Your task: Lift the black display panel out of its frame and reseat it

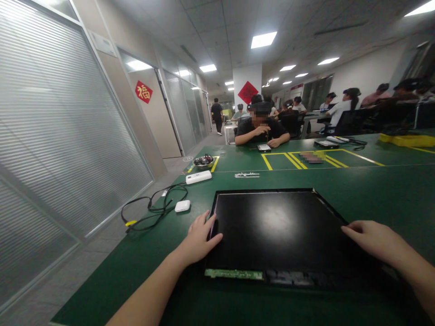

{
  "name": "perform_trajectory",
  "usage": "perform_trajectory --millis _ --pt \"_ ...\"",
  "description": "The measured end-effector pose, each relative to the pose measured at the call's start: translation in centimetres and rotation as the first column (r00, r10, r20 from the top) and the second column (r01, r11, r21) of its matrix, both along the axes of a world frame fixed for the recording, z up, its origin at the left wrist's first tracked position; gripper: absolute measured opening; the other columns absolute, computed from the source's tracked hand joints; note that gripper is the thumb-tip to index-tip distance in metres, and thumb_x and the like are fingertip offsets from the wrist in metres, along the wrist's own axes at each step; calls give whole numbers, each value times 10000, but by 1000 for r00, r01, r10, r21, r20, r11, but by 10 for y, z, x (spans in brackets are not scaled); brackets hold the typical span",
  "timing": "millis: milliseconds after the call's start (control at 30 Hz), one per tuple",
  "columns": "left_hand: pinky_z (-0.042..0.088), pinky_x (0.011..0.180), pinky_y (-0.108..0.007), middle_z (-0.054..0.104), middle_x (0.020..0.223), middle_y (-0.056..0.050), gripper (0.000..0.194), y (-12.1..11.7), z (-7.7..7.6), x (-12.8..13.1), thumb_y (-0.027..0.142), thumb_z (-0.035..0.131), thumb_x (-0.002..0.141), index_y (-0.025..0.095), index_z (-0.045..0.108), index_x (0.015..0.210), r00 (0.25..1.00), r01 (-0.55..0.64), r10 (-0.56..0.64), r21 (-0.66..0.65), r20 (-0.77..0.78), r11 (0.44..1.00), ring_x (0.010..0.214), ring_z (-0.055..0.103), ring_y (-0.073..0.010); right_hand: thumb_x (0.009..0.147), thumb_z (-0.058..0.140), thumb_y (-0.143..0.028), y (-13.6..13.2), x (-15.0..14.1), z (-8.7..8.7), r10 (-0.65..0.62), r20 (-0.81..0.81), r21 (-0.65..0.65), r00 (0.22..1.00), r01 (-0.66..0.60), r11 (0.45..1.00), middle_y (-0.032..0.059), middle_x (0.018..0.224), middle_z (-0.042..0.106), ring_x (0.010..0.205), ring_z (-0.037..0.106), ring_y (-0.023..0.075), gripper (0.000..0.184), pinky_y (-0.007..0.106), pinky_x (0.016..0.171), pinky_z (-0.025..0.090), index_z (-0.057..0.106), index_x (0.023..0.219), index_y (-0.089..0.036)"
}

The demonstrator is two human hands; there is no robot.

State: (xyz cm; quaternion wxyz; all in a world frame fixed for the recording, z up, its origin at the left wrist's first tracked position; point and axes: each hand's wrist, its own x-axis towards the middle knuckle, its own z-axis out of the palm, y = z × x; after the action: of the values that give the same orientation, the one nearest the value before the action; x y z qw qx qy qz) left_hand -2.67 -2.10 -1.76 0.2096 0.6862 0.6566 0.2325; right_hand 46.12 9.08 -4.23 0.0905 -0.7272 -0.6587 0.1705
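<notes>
A black LCD screen panel (272, 231) lies face up in front of me, with a dark rim. Along its near edge runs a strip of green circuit board (234, 274). My left hand (200, 237) holds the left edge, its thumb over the screen surface and its fingers along the side. At the opposite edge, my right hand (370, 237) grips the panel with the thumb on top; most of its other fingers are hidden.
A white earbud case (182, 206), a white power strip (199, 177) and looped black cables (163, 208) lie left on the green table (112, 280). A metal bowl (204, 162) stands farther back. Across the table sits a person (261, 124) with a small device (264, 148).
</notes>
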Motion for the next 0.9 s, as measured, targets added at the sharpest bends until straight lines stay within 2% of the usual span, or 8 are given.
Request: perform_trajectory --millis 100,200,267,367,533,700,800,900 --pt "228 1184 -529 364 1618 -144 577 -6 18 -3 390 738 768 262 654 1325 975 212 -209 35 -82 977 1464 327 -370 882 483 -425 -2 -2 2 -6 3 -24 1000 6 1000 154 964 767 931 715 324 372 389 770 516 770 799 -205" --pt "210 1189 -538 643 1392 -102 468 -12 35 -5 305 786 729 312 731 1193 913 387 -390 -50 -115 921 1288 560 -320 889 471 -436 -3 -3 2 -4 0 -21 1000 4 1000 153 963 765 926 713 321 385 383 761 513 769 817 -203" --pt "197 1191 -543 723 1266 -93 354 -16 43 -6 281 819 687 294 782 1039 900 403 -416 -113 -129 908 1192 635 -306 890 466 -438 -3 -3 2 -3 -7 -6 1000 3 1000 155 965 765 925 711 324 389 386 760 512 766 819 -200" --pt "219 1187 -522 746 1223 -89 262 -22 49 -7 232 835 638 274 794 893 915 357 -381 -170 -134 918 1158 661 -302 891 463 -429 -5 -5 3 -5 -14 1 1000 5 1000 152 953 767 925 707 329 383 394 771 505 757 806 -198" --pt "219 1188 -544 753 1223 -84 283 -27 51 -5 148 753 662 271 795 914 895 356 -407 -258 -181 898 1195 651 -312 904 455 -419 -9 -8 5 -4 2 19 1000 4 1000 144 921 760 895 707 305 389 358 736 486 757 820 -187" --pt "243 1194 -505 771 1186 -62 313 -27 47 -4 117 698 665 287 799 908 869 415 -457 -226 -188 881 1182 666 -293 906 467 -408 -6 -4 1 -19 -1 14 1000 19 1000 151 957 760 905 701 309 386 367 743 484 771 860 -175" --pt "307 1166 -487 775 1176 -60 335 -27 45 -3 83 677 652 284 798 891 838 445 -491 -222 -239 867 1153 683 -293 898 486 -425 -4 -1 -1 -29 5 -2 1000 29 1000 147 964 760 922 699 318 379 381 763 489 772 869 -179" --pt "440 1062 -414 774 1175 -69 306 -27 46 -1 78 652 688 264 797 882 814 466 -514 -224 -270 856 1117 700 -280 906 474 -438 -4 -1 1 -33 17 -16 999 34 999 149 986 758 947 696 320 396 384 781 491 771 888 -177"
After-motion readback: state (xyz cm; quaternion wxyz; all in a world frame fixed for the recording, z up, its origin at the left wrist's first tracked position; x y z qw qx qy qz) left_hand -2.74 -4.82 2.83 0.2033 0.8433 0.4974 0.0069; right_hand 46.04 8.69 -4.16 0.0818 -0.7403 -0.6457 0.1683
